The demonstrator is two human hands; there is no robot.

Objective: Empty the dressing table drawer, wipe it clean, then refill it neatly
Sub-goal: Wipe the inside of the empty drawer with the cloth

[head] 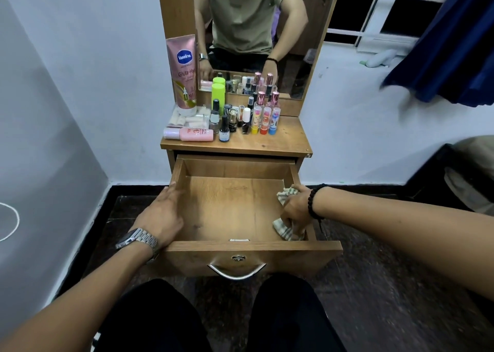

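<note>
My left hand (163,212): fingers spread flat on the pulled-out brown wooden drawer (235,207)'s left wall | my right hand (295,208): fingers clutched a crumpled striped cloth (284,230) against its right wall.

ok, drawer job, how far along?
Emptying looks done: drawer is bare, bottles stand on the tabletop. Wiping in hand: right hand presses a cloth at the right wall, left hand steadies the left side. Refilling is left.

Even indoor light, moderately bright; the window (387,9) panes are black. Soft shadow darkens the drawer (235,207) wall by the left hand (160,215). Wide-angle bending stretches edges; the blue cloth (449,57) blurs.
</note>
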